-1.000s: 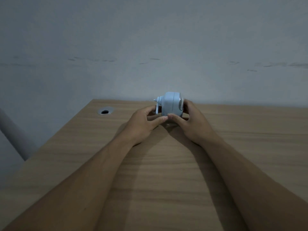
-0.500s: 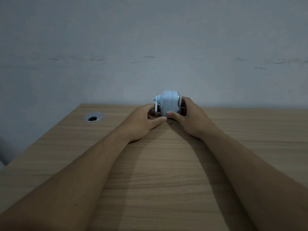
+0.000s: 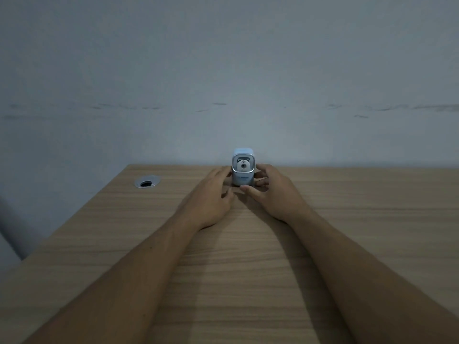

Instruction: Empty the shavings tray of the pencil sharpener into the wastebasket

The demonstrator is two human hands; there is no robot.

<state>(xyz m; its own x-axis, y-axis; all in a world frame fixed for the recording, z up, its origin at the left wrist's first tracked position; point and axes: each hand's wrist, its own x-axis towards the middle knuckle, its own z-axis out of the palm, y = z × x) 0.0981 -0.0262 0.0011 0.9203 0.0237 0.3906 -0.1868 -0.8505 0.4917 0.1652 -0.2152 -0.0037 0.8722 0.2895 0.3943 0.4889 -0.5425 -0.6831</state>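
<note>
A small light-blue pencil sharpener (image 3: 243, 170) stands upright at the desk's far edge, against the wall. Its front, with a bear face around the pencil hole, points at me. The shavings tray (image 3: 242, 179) is the lower front section and sits closed in the body. My left hand (image 3: 213, 194) rests on the desk with its fingertips against the sharpener's left side. On the other side, my right hand (image 3: 270, 192) has its fingers on the right side and its thumb at the base front. No wastebasket is in view.
The wooden desk (image 3: 236, 269) runs up to a plain grey wall. A round metal cable hole (image 3: 147, 182) sits in the desk at the far left. The desk's left edge slants from there toward me, with a grey bar (image 3: 12, 234) beyond it.
The sharpener has been turned from side-on to facing me and now stands on the desk. Both hands have opened out to its sides. My view has shifted slightly.
</note>
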